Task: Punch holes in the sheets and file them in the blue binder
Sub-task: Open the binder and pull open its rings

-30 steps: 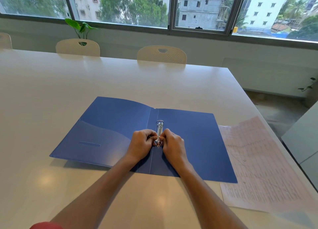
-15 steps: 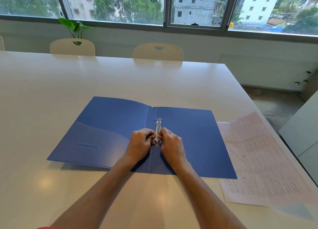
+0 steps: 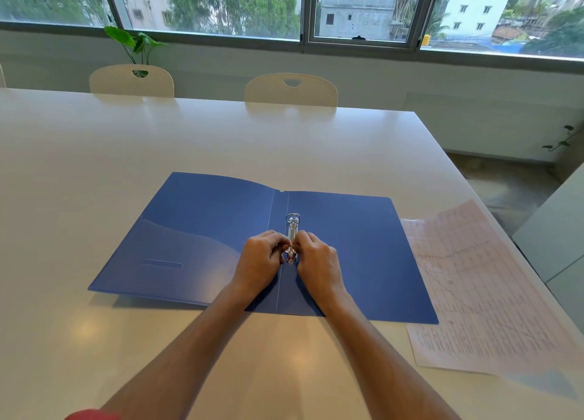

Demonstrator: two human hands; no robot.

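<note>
The blue binder (image 3: pixel 202 230) lies open and flat on the white table (image 3: pixel 221 141), empty of sheets. Its metal ring mechanism (image 3: pixel 292 227) runs along the spine; the far ring looks closed. My left hand (image 3: pixel 262 260) and my right hand (image 3: pixel 316 261) meet at the near ring, each pinching one side of it with the fingertips. The near ring is mostly hidden by my fingers. The printed sheets (image 3: pixel 486 293) lie flat to the right of the binder, partly under its right cover edge.
Two cream chairs (image 3: pixel 290 89) stand at the far edge of the table, with a green plant (image 3: pixel 134 43) behind the left one. The table's right edge runs close beside the sheets. A grey surface (image 3: pixel 559 230) stands off to the right.
Both hands have stayed on the near ring of the mechanism. The view has shifted slightly; the binder and the sheets have not moved.
</note>
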